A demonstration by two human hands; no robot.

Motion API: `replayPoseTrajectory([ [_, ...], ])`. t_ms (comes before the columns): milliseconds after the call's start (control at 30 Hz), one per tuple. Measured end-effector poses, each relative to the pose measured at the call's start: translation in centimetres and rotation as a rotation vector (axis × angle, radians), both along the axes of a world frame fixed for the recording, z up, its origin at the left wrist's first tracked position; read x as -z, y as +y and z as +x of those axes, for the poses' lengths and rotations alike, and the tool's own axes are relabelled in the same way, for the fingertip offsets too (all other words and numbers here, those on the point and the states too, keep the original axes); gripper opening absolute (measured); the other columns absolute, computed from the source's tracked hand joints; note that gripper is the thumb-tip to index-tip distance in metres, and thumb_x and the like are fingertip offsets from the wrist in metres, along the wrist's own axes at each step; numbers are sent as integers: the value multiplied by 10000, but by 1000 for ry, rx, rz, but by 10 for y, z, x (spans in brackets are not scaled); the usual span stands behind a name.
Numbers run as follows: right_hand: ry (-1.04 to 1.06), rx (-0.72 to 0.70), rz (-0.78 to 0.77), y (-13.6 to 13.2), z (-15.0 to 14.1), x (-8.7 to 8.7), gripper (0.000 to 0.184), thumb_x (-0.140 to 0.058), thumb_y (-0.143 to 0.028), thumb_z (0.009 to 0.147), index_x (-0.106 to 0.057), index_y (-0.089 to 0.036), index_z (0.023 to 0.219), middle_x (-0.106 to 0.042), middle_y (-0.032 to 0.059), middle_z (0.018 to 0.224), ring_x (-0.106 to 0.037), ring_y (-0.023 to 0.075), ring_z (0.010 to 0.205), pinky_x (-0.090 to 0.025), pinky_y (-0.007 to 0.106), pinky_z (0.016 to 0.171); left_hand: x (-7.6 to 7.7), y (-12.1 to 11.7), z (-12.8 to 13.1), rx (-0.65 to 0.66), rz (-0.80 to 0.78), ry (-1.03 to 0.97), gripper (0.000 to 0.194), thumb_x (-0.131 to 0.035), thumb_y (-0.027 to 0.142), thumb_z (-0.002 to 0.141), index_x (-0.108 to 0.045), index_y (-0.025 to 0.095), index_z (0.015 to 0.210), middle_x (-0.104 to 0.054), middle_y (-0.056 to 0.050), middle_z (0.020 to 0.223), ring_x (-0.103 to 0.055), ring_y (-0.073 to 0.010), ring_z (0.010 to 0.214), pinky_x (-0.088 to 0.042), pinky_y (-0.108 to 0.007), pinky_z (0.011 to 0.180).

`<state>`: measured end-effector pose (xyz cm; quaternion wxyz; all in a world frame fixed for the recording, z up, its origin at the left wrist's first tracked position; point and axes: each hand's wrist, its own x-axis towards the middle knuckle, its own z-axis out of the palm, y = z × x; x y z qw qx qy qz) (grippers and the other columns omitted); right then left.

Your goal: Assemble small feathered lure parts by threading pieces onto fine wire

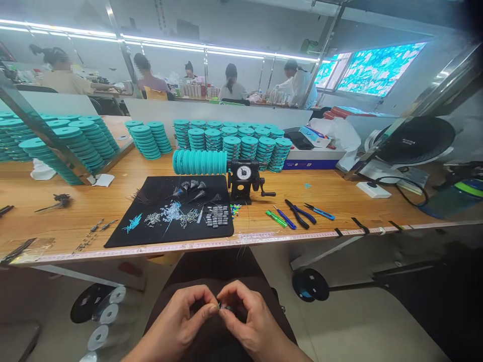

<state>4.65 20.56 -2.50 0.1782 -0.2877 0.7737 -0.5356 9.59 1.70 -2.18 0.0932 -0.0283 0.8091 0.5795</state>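
My left hand (181, 322) and my right hand (252, 322) are raised over my dark-clothed lap, fingertips meeting. Between them they pinch a small dark piece with blue bits (225, 306), mostly hidden by my fingers. Neither hand touches the wooden workbench (320, 193), which lies well ahead. On its black mat (158, 237) lie teal strands, dark feather-like tufts, and small heaps of metal parts. A faint thin line seems to run from the bench edge toward my hands.
A dial-faced winding device (243, 176) holds a teal spool stack (199, 162) at the bench's middle. Pliers (298, 213) and screwdrivers (285, 217) lie to the right, and a measuring tape (151, 253) runs along the front edge. Several co-workers sit beyond the partition.
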Motion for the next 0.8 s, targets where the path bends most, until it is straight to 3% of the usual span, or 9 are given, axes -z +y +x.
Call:
replayPoseTrajectory([
  [67,-11,-13,-41,2,0,-2,192,-596,-111,857,-656,-220,1002,-662,-19,855,-604,143,776,-439,227,716,-3,-1,-2,20,60,-40,330,-595,450,860,-628,171,687,-540,17,636,-456,-144,634,-365,-210,576],
  [200,60,-26,-55,4,-1,-3,95,-614,-126,878,-671,-201,882,-646,-10,820,-596,144,770,-430,237,712,-4,-1,-7,68,246,-167,393,-644,511,817,-598,144,682,-483,41,596,-385,-109,577,-302,-207,528],
  [567,111,-104,-51,4,-6,-1,143,-492,-92,939,-552,-208,882,-565,-2,872,-545,143,804,-421,243,736,16,-1,-4,131,622,-357,356,-659,489,841,-600,138,808,-594,0,747,-565,-88,568,-410,-188,498],
  [800,89,-87,-124,5,-7,-1,99,-525,-156,947,-585,-201,882,-576,0,858,-553,142,795,-425,249,735,26,3,-3,75,728,-333,282,-739,387,809,-612,135,805,-612,8,697,-555,-70,563,-420,-171,526],
])
